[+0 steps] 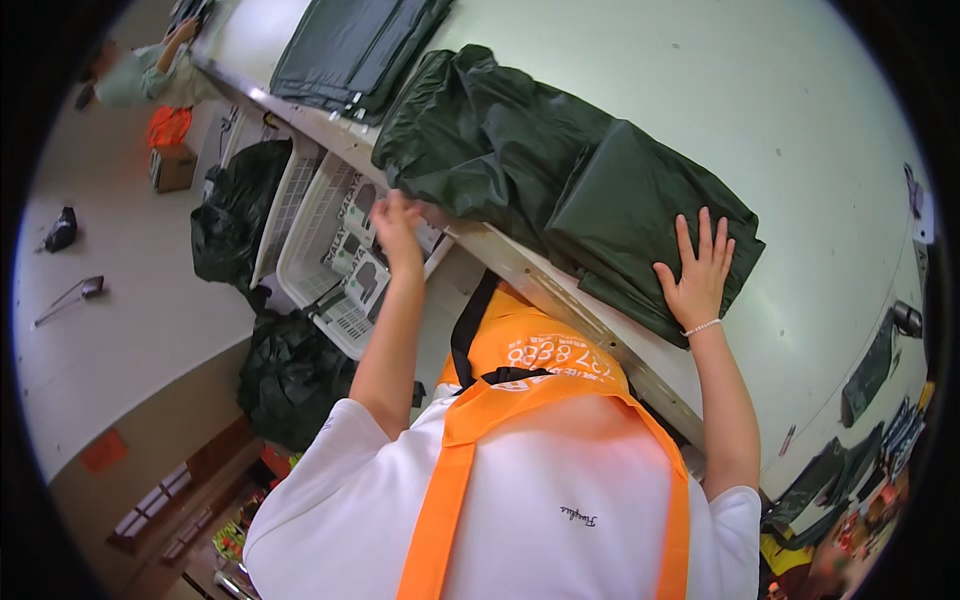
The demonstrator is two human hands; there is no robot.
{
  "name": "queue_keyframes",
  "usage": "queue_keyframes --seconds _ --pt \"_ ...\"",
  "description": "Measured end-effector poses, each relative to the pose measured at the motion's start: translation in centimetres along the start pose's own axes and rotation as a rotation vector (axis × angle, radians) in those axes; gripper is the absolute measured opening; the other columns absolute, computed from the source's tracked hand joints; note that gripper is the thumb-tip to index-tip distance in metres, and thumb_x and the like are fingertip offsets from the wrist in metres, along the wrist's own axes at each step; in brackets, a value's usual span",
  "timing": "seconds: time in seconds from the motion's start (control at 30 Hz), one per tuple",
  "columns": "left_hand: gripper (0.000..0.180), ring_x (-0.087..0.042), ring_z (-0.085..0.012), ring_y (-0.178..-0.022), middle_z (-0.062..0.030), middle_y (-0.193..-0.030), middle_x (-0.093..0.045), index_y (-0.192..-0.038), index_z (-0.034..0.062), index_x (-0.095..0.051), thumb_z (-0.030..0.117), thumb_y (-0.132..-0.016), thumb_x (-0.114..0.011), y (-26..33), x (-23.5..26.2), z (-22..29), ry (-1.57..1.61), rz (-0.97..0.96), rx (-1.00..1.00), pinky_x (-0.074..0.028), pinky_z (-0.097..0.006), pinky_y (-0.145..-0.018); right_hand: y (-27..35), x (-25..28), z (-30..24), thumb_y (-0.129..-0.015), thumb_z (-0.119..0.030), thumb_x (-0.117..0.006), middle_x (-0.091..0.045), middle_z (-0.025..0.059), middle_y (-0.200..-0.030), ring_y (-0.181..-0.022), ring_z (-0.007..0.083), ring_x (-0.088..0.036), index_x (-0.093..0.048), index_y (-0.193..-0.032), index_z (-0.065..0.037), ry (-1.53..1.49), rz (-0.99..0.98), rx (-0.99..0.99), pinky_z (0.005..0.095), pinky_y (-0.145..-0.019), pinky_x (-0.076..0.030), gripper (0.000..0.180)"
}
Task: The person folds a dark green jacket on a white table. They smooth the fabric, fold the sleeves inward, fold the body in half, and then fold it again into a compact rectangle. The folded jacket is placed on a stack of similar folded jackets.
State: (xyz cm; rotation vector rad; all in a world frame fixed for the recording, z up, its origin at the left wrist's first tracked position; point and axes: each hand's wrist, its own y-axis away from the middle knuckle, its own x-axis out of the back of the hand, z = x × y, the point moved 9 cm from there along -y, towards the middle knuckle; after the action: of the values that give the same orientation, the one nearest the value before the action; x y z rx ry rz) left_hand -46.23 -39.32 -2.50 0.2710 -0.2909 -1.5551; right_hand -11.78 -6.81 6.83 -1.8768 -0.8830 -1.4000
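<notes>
A dark green sheet-like garment of thin, shiny fabric lies along the table edge, rumpled on its left and folded into a flatter panel on its right. My right hand presses flat on the folded right end, fingers spread, with a beaded bracelet at the wrist. At the table's edge, by the garment's lower left corner, is my left hand. Motion smears its fingers, so whether they grip the fabric cannot be made out.
A stack of folded dark green pieces lies at the far left of the white table. Below its edge stand white plastic baskets holding printed packages, beside black plastic bags. At far upper left another person works. Dark fabric pieces lie at right.
</notes>
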Motion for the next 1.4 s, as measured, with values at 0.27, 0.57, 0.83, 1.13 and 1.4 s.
queue_keyframes --seconds 0.27,0.57,0.83,1.13,1.4 --pt "0.037 -0.06 -0.03 -0.102 -0.0136 -0.111 -0.062 -0.114 -0.0013 -0.056 0.011 -0.081 -0.067 -0.4 -10.0 1.9 0.434 -0.387 0.375 -0.046 -0.045 -0.094 -0.6 -0.5 -1.0 -0.08 -0.05 -0.06 -0.023 0.0104 -0.15 -0.136 0.0405 -0.017 -0.039 -0.139 -0.029 0.015 0.025 0.056 0.0556 -0.109 -0.015 0.066" --pt "0.02 -0.049 -0.0261 -0.115 -0.0127 -0.114 -0.057 -0.071 0.004 -0.063 -0.001 -0.052 -0.065 27.7 -22.7 10.2 -0.364 -1.131 -0.883 -0.03 -0.047 -0.1 0.6 -0.5 0.9 -0.089 -0.04 -0.052 -0.034 0.0112 -0.144 -0.13 0.0347 -0.032 -0.039 -0.138 -0.02 -0.496 0.112 -0.035 0.0483 -0.108 -0.025 0.055" --pt "0.017 -0.029 -0.0235 -0.135 -0.0054 -0.137 -0.046 -0.071 0.0076 -0.065 0.002 -0.054 -0.064 33.7 -24.7 -2.7 -0.985 -1.442 -1.198 -0.007 -0.061 -0.11 3.9 -2.7 12.1 -0.091 -0.027 -0.05 -0.06 0.0087 -0.113 -0.103 0.0242 -0.058 -0.052 -0.121 -0.001 -1.133 0.392 -0.291 0.0334 -0.092 -0.045 0.04" --pt "0.019 -0.023 -0.0222 -0.138 -0.001 -0.145 -0.036 -0.082 0.0077 -0.061 0.001 -0.064 -0.061 34.5 -24.2 -2.6 -1.125 -1.198 -1.528 -0.009 -0.06 -0.109 -0.2 0.1 19.1 -0.08 -0.043 -0.065 -0.066 0.0147 -0.103 -0.093 0.0251 -0.062 -0.06 -0.116 -0.005 -0.656 -0.092 -0.434 0.0339 -0.085 -0.046 0.053" --pt "0.058 -0.013 -0.0298 -0.141 -0.0215 -0.151 -0.014 -0.125 0.011 -0.052 0.005 -0.069 -0.061 25.6 -15.8 -0.7 -0.506 -1.168 -0.419 -0.019 -0.038 -0.11 16.7 0.2 6.8 -0.085 -0.031 -0.063 -0.064 0.023 -0.097 -0.09 0.0337 -0.06 -0.057 -0.109 0.005 -0.726 0.286 -0.568 0.0383 -0.08 -0.045 0.043"
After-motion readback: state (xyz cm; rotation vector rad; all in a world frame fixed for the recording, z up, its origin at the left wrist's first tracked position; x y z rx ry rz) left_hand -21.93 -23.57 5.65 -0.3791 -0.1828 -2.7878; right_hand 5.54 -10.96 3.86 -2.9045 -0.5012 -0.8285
